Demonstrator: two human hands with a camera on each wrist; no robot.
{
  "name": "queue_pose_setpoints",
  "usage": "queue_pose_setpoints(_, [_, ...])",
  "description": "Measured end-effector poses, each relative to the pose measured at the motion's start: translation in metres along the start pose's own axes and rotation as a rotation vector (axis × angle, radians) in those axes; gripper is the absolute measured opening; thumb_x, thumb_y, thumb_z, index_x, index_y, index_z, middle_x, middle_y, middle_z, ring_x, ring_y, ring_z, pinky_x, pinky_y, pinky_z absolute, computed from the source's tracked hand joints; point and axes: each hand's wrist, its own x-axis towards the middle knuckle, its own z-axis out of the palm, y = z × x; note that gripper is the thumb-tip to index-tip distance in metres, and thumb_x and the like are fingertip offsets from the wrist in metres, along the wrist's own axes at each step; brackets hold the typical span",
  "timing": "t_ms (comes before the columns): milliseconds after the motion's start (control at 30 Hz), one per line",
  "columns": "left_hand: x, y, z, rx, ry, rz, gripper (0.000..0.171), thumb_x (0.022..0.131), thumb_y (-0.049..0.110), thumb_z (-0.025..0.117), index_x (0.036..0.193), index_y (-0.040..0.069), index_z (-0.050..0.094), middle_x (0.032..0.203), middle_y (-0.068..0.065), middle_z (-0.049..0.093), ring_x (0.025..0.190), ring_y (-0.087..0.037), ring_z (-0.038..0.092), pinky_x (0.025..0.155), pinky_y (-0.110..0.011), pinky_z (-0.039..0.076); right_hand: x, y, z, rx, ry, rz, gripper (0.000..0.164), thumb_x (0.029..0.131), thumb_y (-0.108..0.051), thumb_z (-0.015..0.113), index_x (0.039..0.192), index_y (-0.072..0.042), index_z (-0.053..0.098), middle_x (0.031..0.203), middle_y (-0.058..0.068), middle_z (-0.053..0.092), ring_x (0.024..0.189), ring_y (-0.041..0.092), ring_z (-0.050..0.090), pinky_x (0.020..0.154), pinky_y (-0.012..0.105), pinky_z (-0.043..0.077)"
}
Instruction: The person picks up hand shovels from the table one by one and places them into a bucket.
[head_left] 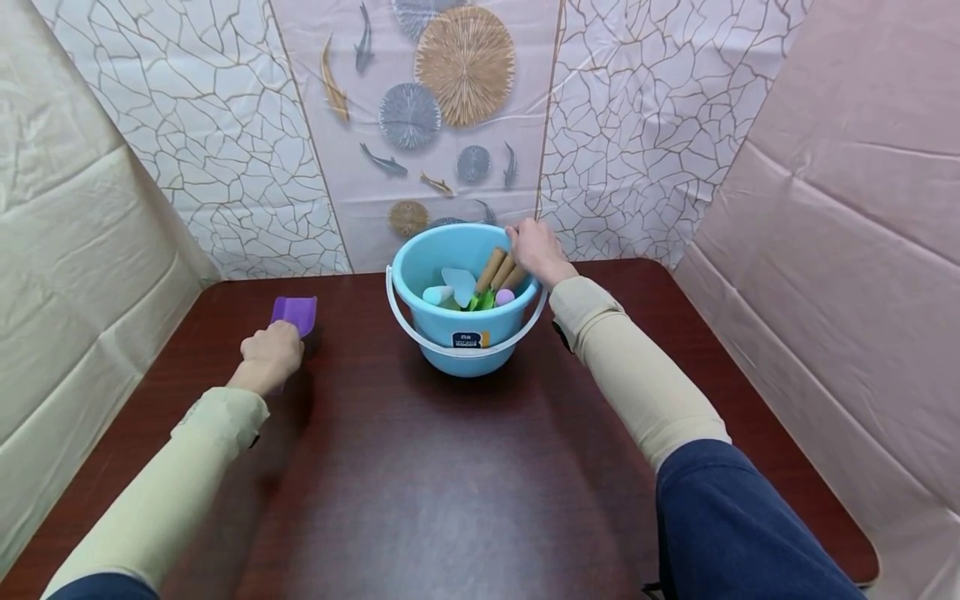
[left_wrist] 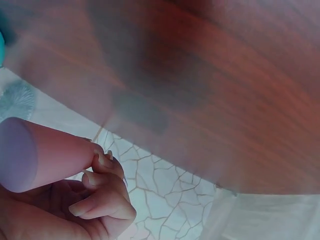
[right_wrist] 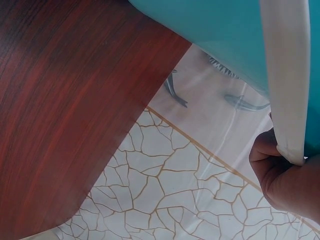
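Note:
My left hand (head_left: pixel 272 354) grips a small purple shovel (head_left: pixel 296 313) above the left side of the table, blade pointing away. In the left wrist view, the curled fingers hold its tapered pinkish handle (left_wrist: pixel 65 155) with a lilac end. A light blue bucket (head_left: pixel 431 321) stands upright at the table's back middle. The right hand (head_left: pixel 537 250) grips the bucket's right rim, and in the right wrist view its fingers are beside the white bail handle (right_wrist: pixel 287 65). Inside the bucket lie several tools with wooden handles (head_left: pixel 491 269), green parts and a pale blue blade (head_left: pixel 459 282).
A dark red-brown wooden table (head_left: pixel 420 500) carries the bucket. Patterned cloth (head_left: pixel 630 125) hangs right behind its back edge, and plain cloth walls (head_left: pixel 825 250) stand along both sides. The bucket's bail hangs down across its front.

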Motion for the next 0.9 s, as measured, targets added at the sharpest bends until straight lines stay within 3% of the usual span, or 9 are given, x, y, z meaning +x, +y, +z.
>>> queue_pose_setpoints(267, [0.003, 0.007, -0.014, 0.014, 0.040, 0.041, 0.033, 0.092, 0.016, 0.049, 0.094, -0.016, 0.056, 0.095, -0.035, 0.062, 0.083, -0.053, 0.063, 0.062, -0.059, 0.049, 0.000, -0.001, 0.001, -0.026, 0.029, -0.018, 0.041, 0.105, -0.035, 0.032, 0.080, -0.011, 0.053, 0.072, 0.005, 0.046, 0.067, 0.020, 0.049, 0.060, 0.031, 0.039])
queue_pose_setpoints(900, [0.013, 0.024, -0.034, 0.019, 0.072, 0.062, 0.030, 0.092, 0.015, 0.049, 0.092, -0.013, 0.057, 0.094, -0.033, 0.061, 0.083, -0.052, 0.063, 0.063, -0.059, 0.049, -0.001, -0.003, 0.001, -0.018, 0.023, -0.023, 0.041, 0.105, -0.035, 0.031, 0.079, -0.011, 0.052, 0.072, 0.005, 0.046, 0.066, 0.020, 0.049, 0.060, 0.031, 0.039])
